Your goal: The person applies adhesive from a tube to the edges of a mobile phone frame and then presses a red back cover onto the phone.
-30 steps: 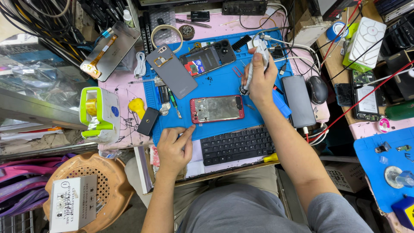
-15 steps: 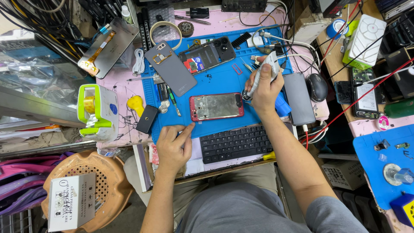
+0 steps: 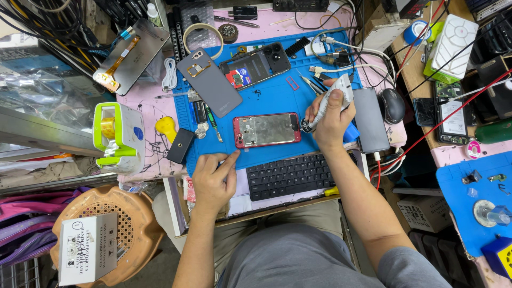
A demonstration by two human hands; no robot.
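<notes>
The red-framed phone chassis with its bare grey metal inner plate (image 3: 267,129) lies flat near the middle of the blue silicone work mat (image 3: 266,96), its long axis running left to right along the mat's near edge. At its right short end, touching or just short of it (the gap is too fine to tell), sits the dark tip of a grey-and-white handheld tool (image 3: 329,101), slanting up and away to the right. The right hand (image 3: 332,118) is wrapped closed around that tool — so the chassis lies directly to this hand's left, and this is the nearer hand.

The left hand (image 3: 213,178) rests below the chassis's left corner, at the mat's near edge, loosely curled with the index finger stretched toward the frame; it holds nothing and stays apart from the chassis.

Just below the chassis is a black keyboard (image 3: 290,175). Left of it and further back lies a grey phone back cover (image 3: 209,81); to the right, past the right hand, a dark slab phone (image 3: 370,118) — then a black mouse (image 3: 392,105).
</notes>
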